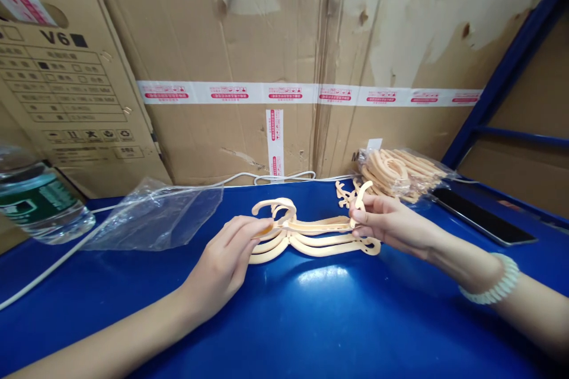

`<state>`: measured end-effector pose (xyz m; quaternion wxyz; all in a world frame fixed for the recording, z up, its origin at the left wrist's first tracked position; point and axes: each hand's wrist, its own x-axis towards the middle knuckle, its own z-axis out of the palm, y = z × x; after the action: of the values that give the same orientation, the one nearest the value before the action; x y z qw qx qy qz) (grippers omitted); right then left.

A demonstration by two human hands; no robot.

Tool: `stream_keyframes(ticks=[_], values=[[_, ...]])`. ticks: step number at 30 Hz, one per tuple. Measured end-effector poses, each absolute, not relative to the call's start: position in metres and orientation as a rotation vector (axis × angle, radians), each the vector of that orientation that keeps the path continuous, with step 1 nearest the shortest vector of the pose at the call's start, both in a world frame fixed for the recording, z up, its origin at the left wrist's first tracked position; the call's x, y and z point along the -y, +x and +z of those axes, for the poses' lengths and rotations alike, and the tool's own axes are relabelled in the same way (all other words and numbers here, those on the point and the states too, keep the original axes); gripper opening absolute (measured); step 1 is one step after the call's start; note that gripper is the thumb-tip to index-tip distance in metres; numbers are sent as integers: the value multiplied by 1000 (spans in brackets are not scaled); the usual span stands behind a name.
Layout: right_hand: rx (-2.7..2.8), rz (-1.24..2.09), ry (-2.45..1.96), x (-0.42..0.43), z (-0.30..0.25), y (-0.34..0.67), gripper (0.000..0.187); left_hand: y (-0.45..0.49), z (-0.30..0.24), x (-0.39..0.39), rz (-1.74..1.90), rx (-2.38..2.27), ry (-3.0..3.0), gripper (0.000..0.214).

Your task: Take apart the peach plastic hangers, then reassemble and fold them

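Several peach-coloured plastic clothes hangers (329, 246) lie together on the blue tabletop (311, 320), with a curved hook (278, 204) standing up at their middle. My left hand (226, 254) is closed on the left arm of the upper hanger (315, 227), near its centre. At that hanger's right end, my right hand (382, 225) pinches a small curved peach piece (362, 194) between thumb and fingers. The piece seems to touch the hanger's end, but my fingers partly hide the contact. A few small peach pieces (344, 194) lie just behind my right hand.
Behind on the right sits a clear bag of peach hangers (400, 172), beside a dark phone (482, 216). Leftward are a crumpled clear plastic bag (155, 219), a water bottle (40, 201) and a white cable (48, 275). Cardboard (222, 142) walls the back; a blue frame (507, 71) stands right.
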<state>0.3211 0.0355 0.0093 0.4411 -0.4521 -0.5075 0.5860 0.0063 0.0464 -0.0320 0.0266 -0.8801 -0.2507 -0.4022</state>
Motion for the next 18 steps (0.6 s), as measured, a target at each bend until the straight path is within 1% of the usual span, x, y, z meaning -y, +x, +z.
stream_keyframes(ticks=[5,11,18], values=[[1392,1273,-1159,-34,4,315,44,6,-31,-45,-1213,745,-2721,37],[1252,1462,-1129,-31,15,318,44,7,-31,-44,-1225,783,-2682,37],[1257,1458,-1119,-31,16,320,43,7,-29,-44,-1253,762,-2679,36]])
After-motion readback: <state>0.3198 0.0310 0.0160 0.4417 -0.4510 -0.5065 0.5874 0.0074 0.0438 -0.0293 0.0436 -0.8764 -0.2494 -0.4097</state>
